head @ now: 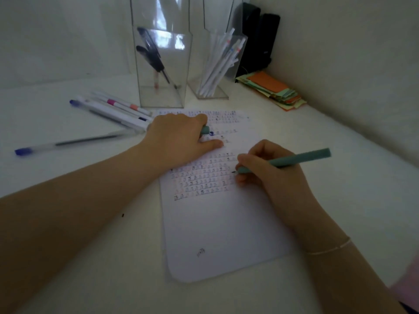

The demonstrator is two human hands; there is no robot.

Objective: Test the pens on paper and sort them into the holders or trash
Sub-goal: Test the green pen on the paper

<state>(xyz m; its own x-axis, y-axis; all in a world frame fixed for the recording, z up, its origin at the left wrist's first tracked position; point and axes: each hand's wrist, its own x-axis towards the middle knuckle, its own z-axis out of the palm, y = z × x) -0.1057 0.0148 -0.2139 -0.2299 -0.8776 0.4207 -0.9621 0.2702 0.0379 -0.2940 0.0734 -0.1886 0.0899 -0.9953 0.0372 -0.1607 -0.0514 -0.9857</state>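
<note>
Non-task items, head view. Stack of coloured paper slips (275, 90) at far right of the white surface (340, 200), close to the wall (340, 64): orange sheet on top, pale green and yellow edges fanned out beneath, stack untidy. Two black upright objects (260, 37) stand in the corner behind the stack, against the wall; type cannot be told, detail too dark. Small dark speck (123, 215) on the surface, left of the paper sheet. Thin bracelet (328, 248) on the right wrist.
</note>
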